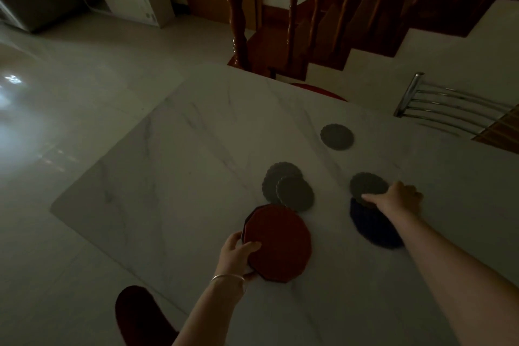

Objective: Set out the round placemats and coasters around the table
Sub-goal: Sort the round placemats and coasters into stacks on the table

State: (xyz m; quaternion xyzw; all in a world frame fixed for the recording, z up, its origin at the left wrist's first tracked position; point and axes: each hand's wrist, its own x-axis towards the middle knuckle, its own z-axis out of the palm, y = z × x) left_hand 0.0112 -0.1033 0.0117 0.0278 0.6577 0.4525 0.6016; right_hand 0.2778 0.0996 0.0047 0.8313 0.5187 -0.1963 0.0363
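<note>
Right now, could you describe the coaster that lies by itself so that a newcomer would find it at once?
Start at the white marble table and look toward the metal chair. The lone grey coaster lies there, the only one touching no other coaster, mat or hand.

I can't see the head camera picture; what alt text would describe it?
A person's left hand grips a red round placemat on a white marble table, while the right hand holds a grey coaster above a dark blue placemat. Two overlapping grey coasters and a lone coaster lie beyond.
</note>
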